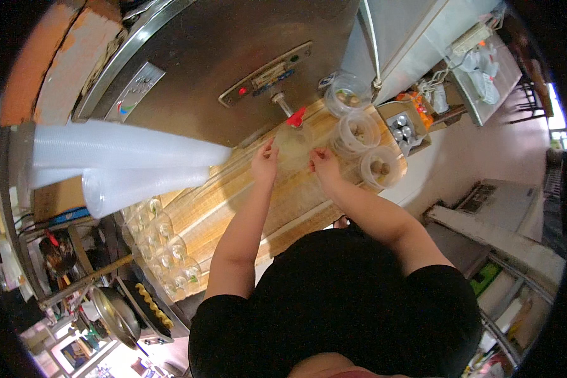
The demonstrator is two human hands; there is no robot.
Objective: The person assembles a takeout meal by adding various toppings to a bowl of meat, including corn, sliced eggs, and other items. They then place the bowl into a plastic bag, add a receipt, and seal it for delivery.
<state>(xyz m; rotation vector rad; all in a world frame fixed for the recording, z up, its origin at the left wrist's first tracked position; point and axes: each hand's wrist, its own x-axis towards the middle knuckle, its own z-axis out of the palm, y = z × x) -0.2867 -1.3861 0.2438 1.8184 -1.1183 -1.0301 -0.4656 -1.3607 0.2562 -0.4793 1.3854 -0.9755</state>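
Observation:
A clear plastic container point(293, 146) stands over the wooden board, right below a tap with a red handle point(296, 117). Its outline is faint, and its contents are hard to make out. At its left side my left hand point(265, 164) is closed, thumb and fingers pinching the edge. My right hand point(324, 164) grips the opposite edge with bent fingers. To the right of that hand, round clear tubs point(380, 168) hold brownish lumps. Another such tub point(346, 93) sits farther back by the wall of the steel machine.
The tap comes out of a large steel machine point(233, 57) behind the wooden board point(258, 214). Long stacks of clear plastic cups or lids point(126, 148) lie at left. Several clear cups point(164, 246) line the board's left end. A cardboard box with cans point(404, 129) is at right.

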